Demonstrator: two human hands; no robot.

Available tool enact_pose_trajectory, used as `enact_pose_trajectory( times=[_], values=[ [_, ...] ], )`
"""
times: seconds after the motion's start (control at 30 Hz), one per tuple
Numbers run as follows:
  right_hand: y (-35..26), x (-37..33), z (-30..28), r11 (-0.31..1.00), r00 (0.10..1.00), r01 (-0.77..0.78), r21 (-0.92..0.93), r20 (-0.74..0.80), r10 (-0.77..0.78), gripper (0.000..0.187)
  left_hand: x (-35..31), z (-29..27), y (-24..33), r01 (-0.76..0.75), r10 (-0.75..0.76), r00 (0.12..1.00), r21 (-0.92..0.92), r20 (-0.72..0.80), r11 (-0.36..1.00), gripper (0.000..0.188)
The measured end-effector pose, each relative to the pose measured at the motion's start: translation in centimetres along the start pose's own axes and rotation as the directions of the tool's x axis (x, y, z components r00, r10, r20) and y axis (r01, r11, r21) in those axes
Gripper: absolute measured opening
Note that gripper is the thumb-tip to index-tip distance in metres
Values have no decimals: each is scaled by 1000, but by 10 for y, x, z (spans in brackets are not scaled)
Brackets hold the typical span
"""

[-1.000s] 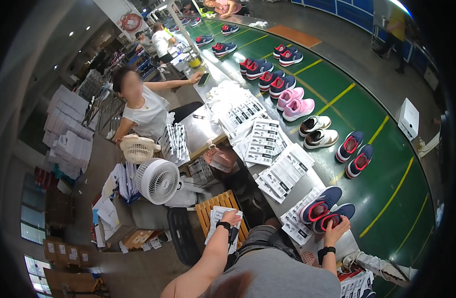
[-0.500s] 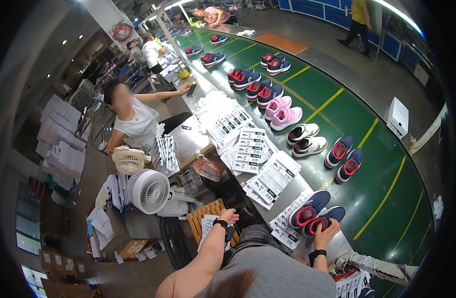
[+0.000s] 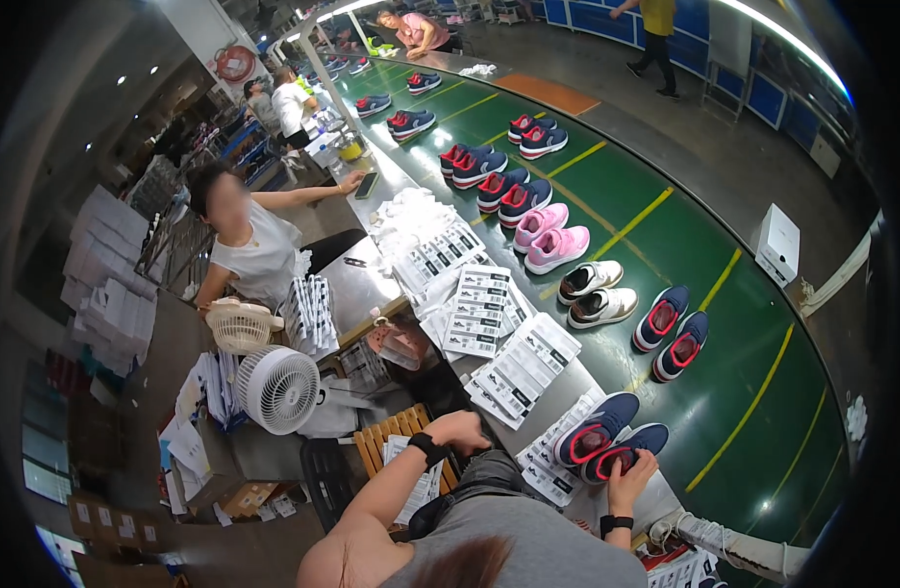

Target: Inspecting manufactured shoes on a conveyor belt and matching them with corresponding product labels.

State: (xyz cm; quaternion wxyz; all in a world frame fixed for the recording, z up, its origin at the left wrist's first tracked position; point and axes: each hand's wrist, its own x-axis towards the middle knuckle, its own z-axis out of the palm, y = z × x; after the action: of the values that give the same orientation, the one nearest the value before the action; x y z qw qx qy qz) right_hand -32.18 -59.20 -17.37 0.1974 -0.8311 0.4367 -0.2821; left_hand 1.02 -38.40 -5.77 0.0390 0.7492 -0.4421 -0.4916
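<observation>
Along the far left, tall white stacks (image 3: 112, 265) are standing beyond a round white plastic fan (image 3: 278, 390). The bare left hand (image 3: 458, 431) is hanging near a slatted wooden seat (image 3: 396, 426), fingers curling inward; contents cannot be told. Printed white label sheets (image 3: 528, 367) are covering much of a grey metal ledge (image 3: 589, 380). At its right edge a navy, red-lined sneaker pair (image 3: 612, 421) is sitting, the bare right hand's (image 3: 631, 477) half-bent fingers gripping the nearer heel. Rightward, a yellow-striped green belt (image 3: 764, 421) is stretching broadly toward its curved rim.
</observation>
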Motion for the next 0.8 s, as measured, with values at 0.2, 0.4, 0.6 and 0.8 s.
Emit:
enact_pose_trajectory(
  times=[0.2, 0.4, 0.6, 0.8],
  values=[
    [-15, 1, -6, 999, 998, 17, -29, 54, -16, 45, 122, 16, 89, -685, 587, 655, -46, -475, 727, 69],
    [-3, 3, -6, 995, 998, -7, -98, 56, 12, 42, 190, 67, 141, -757, 803, 594, 302, -50, 579, 63],
    [4, 2, 6, 983, 999, 37, -182, 46, -29, 37, 187, 42, 128, -837, 865, 452, 231, -218, 496, 44],
    [15, 0, 10, 950, 991, 126, -286, -4, -132, 24, 216, 67, 125, -875, 961, 168, 416, -218, 247, 25]
  ],
)
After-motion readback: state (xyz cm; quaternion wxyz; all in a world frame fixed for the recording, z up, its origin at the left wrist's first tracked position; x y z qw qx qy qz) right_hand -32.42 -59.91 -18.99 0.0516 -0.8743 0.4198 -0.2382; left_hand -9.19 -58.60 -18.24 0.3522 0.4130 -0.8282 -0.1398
